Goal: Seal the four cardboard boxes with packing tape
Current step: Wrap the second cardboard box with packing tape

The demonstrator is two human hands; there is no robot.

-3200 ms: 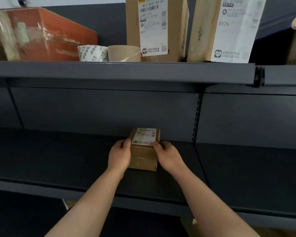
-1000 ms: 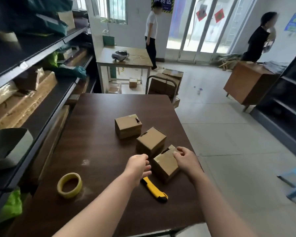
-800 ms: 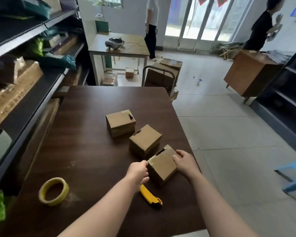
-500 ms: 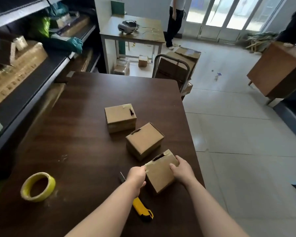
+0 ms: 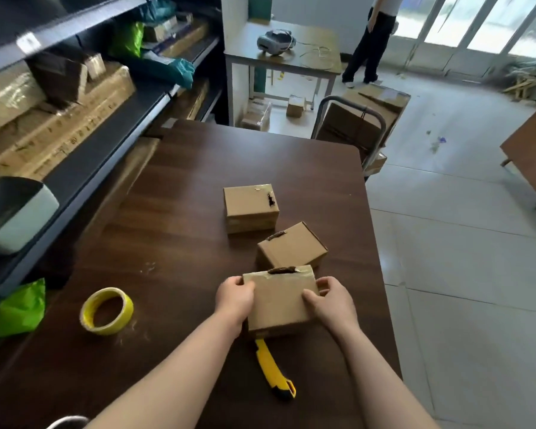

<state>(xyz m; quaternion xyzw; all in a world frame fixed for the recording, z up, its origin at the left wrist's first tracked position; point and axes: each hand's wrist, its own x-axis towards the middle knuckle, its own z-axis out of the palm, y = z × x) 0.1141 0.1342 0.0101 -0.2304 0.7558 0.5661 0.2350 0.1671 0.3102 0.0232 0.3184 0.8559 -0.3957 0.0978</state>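
Nearest box (image 5: 277,301): fingers (image 5: 310,296) of left hand (image 5: 234,300) and right hand (image 5: 330,303) are gripping its side edges, probably squaring it on the surface (image 5: 174,243) for taping. Tape roll (image 5: 106,311) is lying left, within reach; cutter (image 5: 276,376) is waiting just beside.

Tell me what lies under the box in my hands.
The yellow knife runs under the near edge of the box; its front end is covered. Whether the box rests on it or on the table cannot be told.
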